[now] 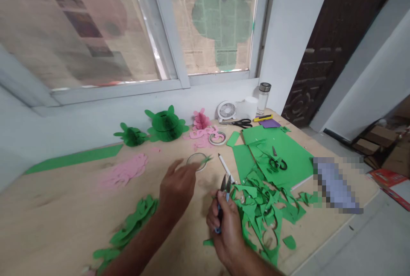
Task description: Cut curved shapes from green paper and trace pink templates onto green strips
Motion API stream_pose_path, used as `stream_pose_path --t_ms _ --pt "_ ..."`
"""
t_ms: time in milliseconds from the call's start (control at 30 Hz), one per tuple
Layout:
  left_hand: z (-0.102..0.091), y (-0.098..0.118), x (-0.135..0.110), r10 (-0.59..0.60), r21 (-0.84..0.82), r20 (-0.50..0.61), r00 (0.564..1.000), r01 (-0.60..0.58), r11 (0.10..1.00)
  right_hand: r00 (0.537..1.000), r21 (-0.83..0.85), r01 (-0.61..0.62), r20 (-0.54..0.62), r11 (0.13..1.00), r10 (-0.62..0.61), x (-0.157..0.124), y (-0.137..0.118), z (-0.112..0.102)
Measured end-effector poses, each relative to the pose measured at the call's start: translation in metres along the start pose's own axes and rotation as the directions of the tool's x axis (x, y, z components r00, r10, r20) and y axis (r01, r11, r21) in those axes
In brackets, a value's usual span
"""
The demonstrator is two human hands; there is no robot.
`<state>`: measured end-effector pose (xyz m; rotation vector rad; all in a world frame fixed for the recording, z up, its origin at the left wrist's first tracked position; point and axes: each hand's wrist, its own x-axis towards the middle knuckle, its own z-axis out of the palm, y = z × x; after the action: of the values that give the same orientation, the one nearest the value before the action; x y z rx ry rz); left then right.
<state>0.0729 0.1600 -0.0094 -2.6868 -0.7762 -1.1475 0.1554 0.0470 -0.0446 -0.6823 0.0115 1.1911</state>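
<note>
Jagged green paper offcuts [258, 201] lie at two o'clock from the right hand [228, 224], which wraps blue-handled metal scissors [227, 190], points toward twelve, probably for safety. The left hand [177, 187], at ten, blurs beside a green paper sliver [207, 160]; whether pinching, I cannot tell.

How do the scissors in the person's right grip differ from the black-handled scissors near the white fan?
The held scissors are in the right grip, while the black-handled scissors lie on the table by the white fan.
The held scissors point away from the person, blades parted; the black-handled scissors point toward the picture's left.
The held scissors show some blue on their handles; the other pair's are black.
Both are hand scissors.
</note>
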Motion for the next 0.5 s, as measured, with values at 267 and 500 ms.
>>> stream_pose_path --t_ms 267,500 --pt "-0.036 0.022 -0.079 0.018 -0.090 0.327 0.945 0.012 0.996 0.997 -0.066 0.070 0.038 0.995 -0.068 -0.002 -0.003 0.001" --pt "0.043 -0.017 0.051 -0.067 0.168 0.446 0.892 -0.010 0.986 0.992 -0.062 0.116 0.047 0.991 -0.113 -0.004 -0.004 0.001"
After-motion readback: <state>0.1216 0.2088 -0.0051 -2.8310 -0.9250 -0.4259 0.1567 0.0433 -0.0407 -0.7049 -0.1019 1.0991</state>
